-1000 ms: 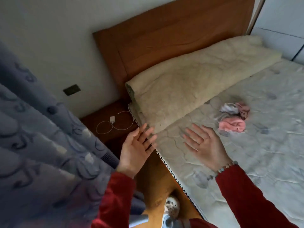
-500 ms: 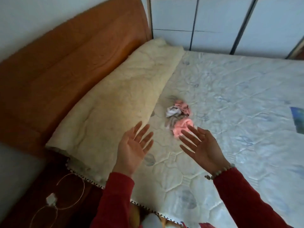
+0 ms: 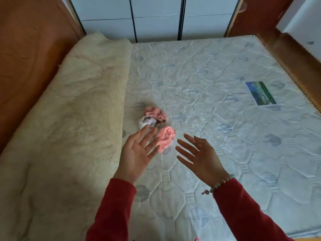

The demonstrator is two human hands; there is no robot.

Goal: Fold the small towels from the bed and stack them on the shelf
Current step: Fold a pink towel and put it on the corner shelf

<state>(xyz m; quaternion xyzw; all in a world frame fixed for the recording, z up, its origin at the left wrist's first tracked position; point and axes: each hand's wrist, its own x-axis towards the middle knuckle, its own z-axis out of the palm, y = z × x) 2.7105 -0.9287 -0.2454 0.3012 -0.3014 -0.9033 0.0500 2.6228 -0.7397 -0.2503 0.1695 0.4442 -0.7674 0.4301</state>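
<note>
Both hands spread and empty above the mattress, small towels unfolded.

Left hand (image 3: 137, 152) and right hand (image 3: 199, 155) hover palms inward, fingers straight, holding nothing. Crumpled pink towel (image 3: 165, 137) lies between their fingertips; another pink towel (image 3: 155, 113) and white towel (image 3: 146, 121) lie bunched just beyond, on the quilted mattress (image 3: 217, 84), beside a cream blanket (image 3: 69, 119).

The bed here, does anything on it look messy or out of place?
Yes. Three small towels lie crumpled in a heap on the bare quilted mattress: a pink one, a white one and a darker pink one. A cream blanket lies bunched along the headboard side.
</note>
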